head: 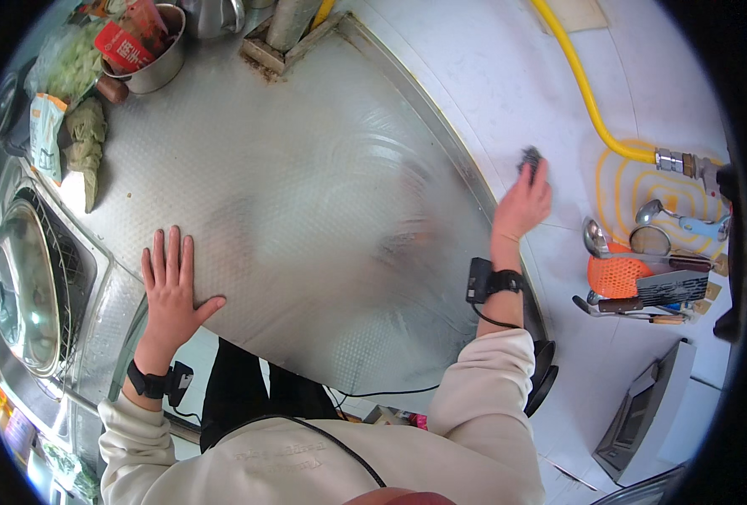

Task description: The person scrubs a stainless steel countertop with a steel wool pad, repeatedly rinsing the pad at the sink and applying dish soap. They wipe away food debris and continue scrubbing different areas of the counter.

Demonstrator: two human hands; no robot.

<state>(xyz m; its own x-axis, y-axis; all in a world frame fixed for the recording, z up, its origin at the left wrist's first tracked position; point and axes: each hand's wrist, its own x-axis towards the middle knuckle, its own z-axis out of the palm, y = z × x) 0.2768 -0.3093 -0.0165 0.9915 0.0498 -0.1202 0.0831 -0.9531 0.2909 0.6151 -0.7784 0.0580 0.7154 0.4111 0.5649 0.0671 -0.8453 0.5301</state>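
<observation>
My left hand (174, 284) lies palm down with fingers spread on the textured stainless steel counter (222, 170), near its front edge. It holds nothing. My right hand (523, 202) grips a dark steel wool scrubber (529, 156) at its fingertips and presses it to the white tiled wall (493, 82), beyond the counter's raised metal edge (436, 120). Part of the scrubber is hidden by my fingers. A hazy sheen with curved smears covers the middle of the counter.
A yellow gas hose (578, 76) runs along the wall above hanging utensils, including an orange skimmer (616, 271). At left stand a metal pot (158, 72) holding packets, and a lidded wok (26, 290) on a stove. A metal post (291, 25) rises at the back.
</observation>
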